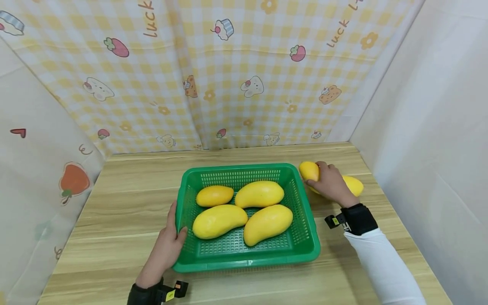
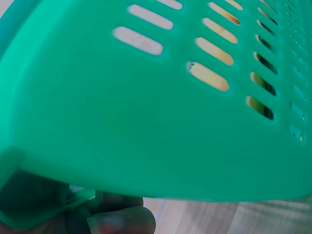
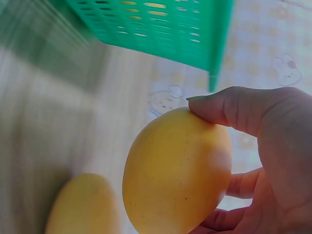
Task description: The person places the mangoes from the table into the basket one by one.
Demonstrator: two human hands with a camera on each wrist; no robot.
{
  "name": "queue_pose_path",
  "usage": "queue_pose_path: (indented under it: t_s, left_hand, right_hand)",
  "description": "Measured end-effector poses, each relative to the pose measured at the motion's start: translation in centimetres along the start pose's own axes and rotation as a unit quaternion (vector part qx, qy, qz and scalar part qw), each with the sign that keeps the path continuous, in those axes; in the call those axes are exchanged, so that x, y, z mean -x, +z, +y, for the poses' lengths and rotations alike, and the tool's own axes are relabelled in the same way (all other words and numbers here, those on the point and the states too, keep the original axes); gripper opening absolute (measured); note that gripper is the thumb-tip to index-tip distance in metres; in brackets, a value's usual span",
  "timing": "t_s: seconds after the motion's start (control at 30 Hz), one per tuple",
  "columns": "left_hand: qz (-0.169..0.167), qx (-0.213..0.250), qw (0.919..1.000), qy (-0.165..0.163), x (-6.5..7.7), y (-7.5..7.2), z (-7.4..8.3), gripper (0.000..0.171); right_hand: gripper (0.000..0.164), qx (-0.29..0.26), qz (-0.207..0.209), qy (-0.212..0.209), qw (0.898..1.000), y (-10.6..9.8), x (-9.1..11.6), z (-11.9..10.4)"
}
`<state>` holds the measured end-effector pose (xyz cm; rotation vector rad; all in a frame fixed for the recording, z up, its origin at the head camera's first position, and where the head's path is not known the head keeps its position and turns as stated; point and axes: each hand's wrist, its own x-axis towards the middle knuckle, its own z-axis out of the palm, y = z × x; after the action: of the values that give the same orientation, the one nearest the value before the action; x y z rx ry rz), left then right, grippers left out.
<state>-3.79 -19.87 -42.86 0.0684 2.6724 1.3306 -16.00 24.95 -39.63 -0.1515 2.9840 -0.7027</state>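
A green plastic basket (image 1: 249, 262) with slotted walls stands mid-table, with several yellow mangoes (image 1: 220, 221) lying inside. My left hand (image 1: 167, 242) grips its left rim, thumb over the edge; the left wrist view shows the slotted wall and a fingertip (image 2: 117, 220) beneath the rim. Right of the basket, my right hand (image 1: 332, 183) holds a small mango (image 3: 176, 170) between thumb and fingers, beside the right rim. Another mango (image 1: 353, 185) rests on the table, partly hidden behind that hand.
The wood-grain table (image 1: 126, 199) is bordered at the back by a checked cloth (image 1: 236, 110). White cloth (image 1: 431, 127) walls stand at left and right, the right one near the right arm.
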Motion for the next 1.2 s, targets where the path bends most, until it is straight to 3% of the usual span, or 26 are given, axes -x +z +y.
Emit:
queue_pose_path:
  t_s: [0.27,0.63,0.97,1.2]
  left_hand:
    - [0.003,-0.008,1.0000,0.002,0.0,-0.1,-0.1,0.073]
    - [0.004,-0.010,0.9999,0.007,-0.2,0.0,0.0,0.073]
    - [0.005,-0.004,1.0000,0.006,-0.1,0.0,0.1,0.073]
    - [0.004,-0.002,1.0000,0.002,-0.1,0.0,0.0,0.074]
  right_hand:
    - [0.071,0.003,0.027,-0.025,0.999,-1.7,0.8,-1.2]
    - [0.071,0.004,0.039,-0.104,0.994,-2.8,2.6,-5.3]
    - [0.072,-0.009,-0.039,-0.182,0.982,-1.6,4.3,-7.7]
    - [0.070,0.001,-0.057,-0.202,0.978,-0.4,4.9,-8.3]
